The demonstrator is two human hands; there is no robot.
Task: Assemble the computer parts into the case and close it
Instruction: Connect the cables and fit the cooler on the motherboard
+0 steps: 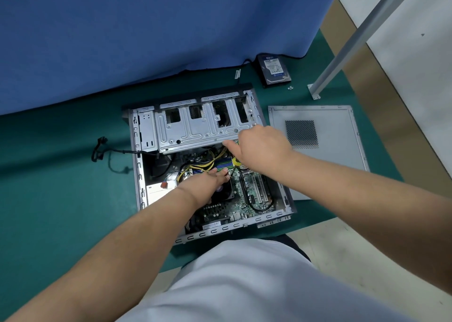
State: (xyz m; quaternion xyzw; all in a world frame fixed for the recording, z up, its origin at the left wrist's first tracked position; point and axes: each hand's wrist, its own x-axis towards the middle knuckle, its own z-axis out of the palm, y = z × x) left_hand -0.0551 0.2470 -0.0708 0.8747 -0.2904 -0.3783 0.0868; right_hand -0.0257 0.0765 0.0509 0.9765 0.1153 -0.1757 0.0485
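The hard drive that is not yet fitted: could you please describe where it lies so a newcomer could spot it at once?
Start at the open computer case on the green mat, then look past its far right corner toward the blue curtain. The hard drive lies there flat, a dark slab with a blue and white label, unlike the plain grey side panel nearer.

Computer case: you have one, centre of frame.
Side panel: one, right of centre.
Hard drive: one, upper right.
Loose screws: two, beside that drive.
Your hands: two, left hand and right hand.
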